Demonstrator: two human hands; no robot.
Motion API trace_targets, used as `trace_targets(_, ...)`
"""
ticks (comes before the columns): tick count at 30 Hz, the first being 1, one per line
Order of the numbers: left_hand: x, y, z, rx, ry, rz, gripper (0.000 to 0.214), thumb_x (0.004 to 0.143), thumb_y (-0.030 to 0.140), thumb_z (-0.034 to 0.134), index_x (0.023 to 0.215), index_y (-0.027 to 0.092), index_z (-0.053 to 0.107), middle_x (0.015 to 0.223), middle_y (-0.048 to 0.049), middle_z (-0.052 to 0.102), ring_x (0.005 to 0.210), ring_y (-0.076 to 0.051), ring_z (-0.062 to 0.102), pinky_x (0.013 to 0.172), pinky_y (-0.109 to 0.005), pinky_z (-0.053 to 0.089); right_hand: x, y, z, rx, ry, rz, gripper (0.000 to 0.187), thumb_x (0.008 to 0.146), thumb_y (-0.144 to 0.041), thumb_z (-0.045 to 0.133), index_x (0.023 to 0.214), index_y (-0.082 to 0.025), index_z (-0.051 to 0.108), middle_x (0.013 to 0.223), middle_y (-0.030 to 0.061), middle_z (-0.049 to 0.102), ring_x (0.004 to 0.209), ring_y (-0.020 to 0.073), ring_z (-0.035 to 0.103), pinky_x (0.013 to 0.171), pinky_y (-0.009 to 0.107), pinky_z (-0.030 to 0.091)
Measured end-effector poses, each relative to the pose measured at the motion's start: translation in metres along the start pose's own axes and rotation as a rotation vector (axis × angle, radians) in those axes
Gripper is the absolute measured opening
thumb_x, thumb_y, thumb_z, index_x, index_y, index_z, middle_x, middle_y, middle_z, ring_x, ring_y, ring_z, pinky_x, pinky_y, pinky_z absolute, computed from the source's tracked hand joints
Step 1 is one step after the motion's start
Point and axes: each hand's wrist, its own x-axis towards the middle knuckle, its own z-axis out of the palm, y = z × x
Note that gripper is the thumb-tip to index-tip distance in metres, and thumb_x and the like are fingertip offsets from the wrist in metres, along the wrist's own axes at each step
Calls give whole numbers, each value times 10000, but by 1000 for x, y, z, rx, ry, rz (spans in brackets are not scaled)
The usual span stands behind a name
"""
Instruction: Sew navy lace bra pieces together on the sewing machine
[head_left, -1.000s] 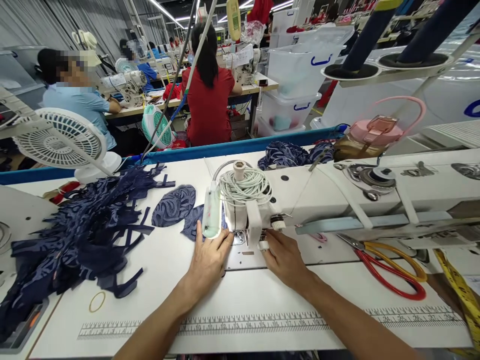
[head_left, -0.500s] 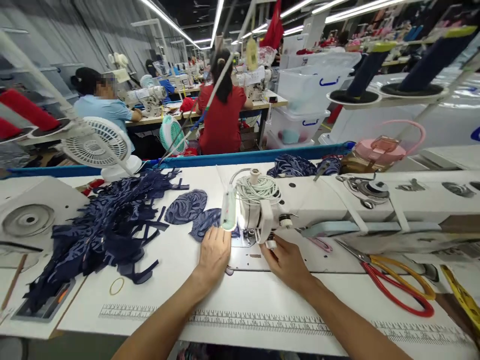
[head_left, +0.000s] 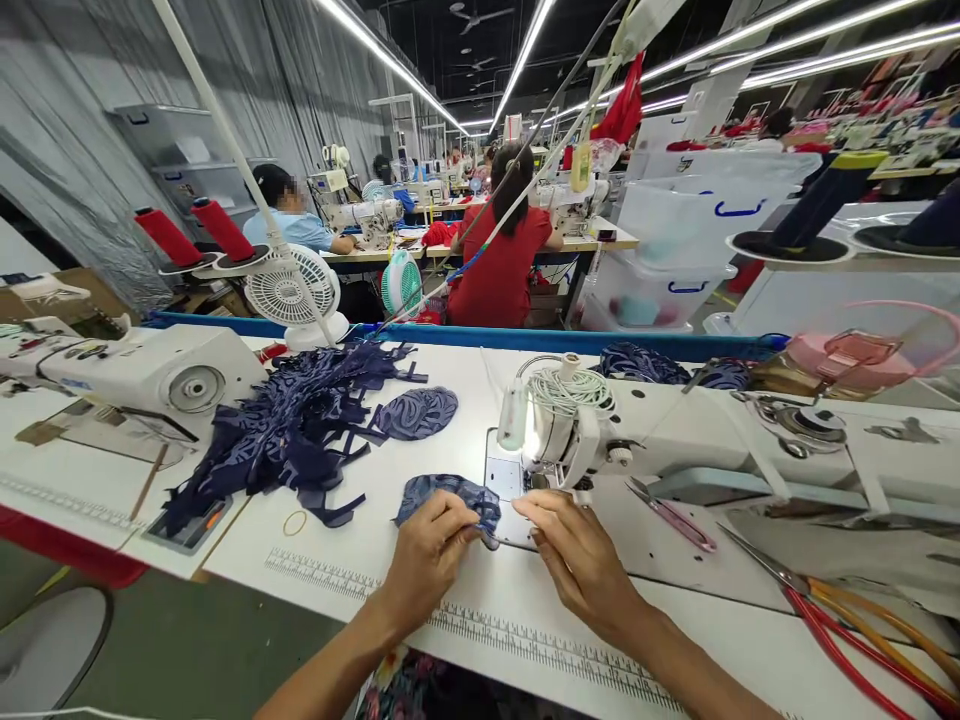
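Observation:
My left hand pinches the near edge of a navy patterned fabric piece lying on the white table, just left of the sewing machine's needle plate. My right hand rests in front of the needle area, fingers curled toward the same fabric edge; whether it holds anything is hidden. The white sewing machine stands behind both hands, with a coil of cord on its head and a small lit lamp.
A heap of navy fabric cuts lies at left, with one oval piece beside it. Red-handled scissors and small snips lie at right. A second machine and a fan stand left. Other workers sit beyond.
Both hands have drawn back from under the machine head toward me, and the left hand has pulled the navy piece out with it. The view has swung left and upward.

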Motion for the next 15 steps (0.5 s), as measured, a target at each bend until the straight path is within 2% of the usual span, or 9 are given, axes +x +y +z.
trace_targets(2, -2, 6, -3, -18, -47, 43, 131, 969, 231, 518, 980, 206, 647, 857, -24, 641, 821, -148, 600, 756, -292, 447, 11, -12, -1, 162, -42, 18, 356, 956, -110, 420, 1263, -227, 557, 1066, 95, 676, 977, 211, 631, 854, 400, 515)
trace_targets(4, -3, 10, -5, -9, -53, 49, 119, 969, 234, 526, 952, 207, 640, 835, -9, 649, 814, -148, 596, 786, -312, 421, 19, -20, 2, 330, -99, 82, 297, 971, -154, 434, 1199, -238, 605, 981, 71, 700, 899, 192, 650, 842, 374, 526)
trace_targets(8, -4, 12, -4, 6, -27, -25, 159, 977, 228, 499, 896, 201, 632, 815, -9, 637, 796, -150, 582, 775, -313, 411, 21, -26, 12, 663, -247, 359, 209, 961, -283, 510, 1077, -227, 675, 853, 37, 702, 730, 143, 645, 651, 247, 534)
trace_targets(11, -8, 12, -1, 11, -14, -72, 178, 974, 225, 492, 882, 202, 643, 806, -14, 629, 773, -153, 570, 737, -301, 415, 17, -26, 18, 813, -258, 508, 229, 932, -362, 557, 1049, -215, 688, 759, 18, 662, 641, 127, 593, 569, 231, 499)
trace_targets(15, -12, 13, 2, -15, -14, -144, 169, 956, 215, 508, 876, 204, 656, 799, -19, 621, 765, -157, 561, 712, -286, 427, 16, -27, 19, 868, -236, 609, 235, 884, -403, 618, 958, -197, 703, 719, 8, 623, 633, 124, 558, 570, 242, 477)
